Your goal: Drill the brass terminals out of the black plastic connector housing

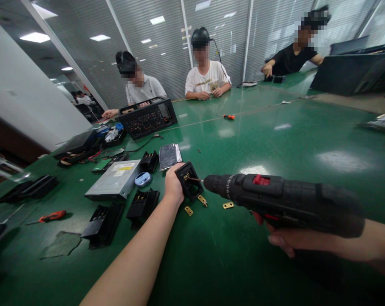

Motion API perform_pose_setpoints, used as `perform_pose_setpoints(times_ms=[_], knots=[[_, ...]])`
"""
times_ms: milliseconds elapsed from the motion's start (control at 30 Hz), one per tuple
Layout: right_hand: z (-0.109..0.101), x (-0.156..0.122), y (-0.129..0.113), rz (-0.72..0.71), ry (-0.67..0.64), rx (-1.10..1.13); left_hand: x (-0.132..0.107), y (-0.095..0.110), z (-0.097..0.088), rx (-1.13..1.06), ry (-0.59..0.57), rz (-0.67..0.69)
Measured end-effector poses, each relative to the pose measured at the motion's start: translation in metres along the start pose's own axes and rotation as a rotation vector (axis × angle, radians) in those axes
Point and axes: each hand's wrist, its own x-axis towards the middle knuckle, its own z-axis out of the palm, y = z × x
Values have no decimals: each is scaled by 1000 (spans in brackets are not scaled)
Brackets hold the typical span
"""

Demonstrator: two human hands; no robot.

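Observation:
My right hand (280,240) is wrapped round the grip of a black cordless drill (294,202), which lies level and points left. Its long bit reaches into a small black plastic housing (194,192), toward brass-coloured metal inside. My left hand (174,183) grips that housing by its left side and holds it tilted, its open face toward the drill. Whether the bit touches a screw is too small to tell. Just below the housing, small brass plates (188,211) lie on the green table (224,259), one with a screw-like piece on it.
Left of my forearm are similar black housings (143,206), a silver optical drive (116,178), a round blue-grey lid (143,179) and an orange screwdriver (52,216). A silver pouch (170,156) lies beyond my left hand. Three people sit across the table, one behind a black case (151,119).

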Motion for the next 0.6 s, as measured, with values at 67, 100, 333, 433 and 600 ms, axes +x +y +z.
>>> perform_pose_setpoints(times_ms=[67, 100, 333, 433, 600], knots=[[1, 0, -6, 61, 32, 31, 0, 0, 0, 6, -1, -15], [2, -1, -8, 84, 35, 36, 0, 0, 0, 8, -5, -17], [5, -3, -7, 94, 54, 31, 0, 0, 1, 13, -9, 6], [-1, 1, 7, 58, 17, 5, 0, 0, 1, 18, -14, 1], [-15, 10, 33, 9, -111, -32, -1, 0, 1, 19, -6, -11]])
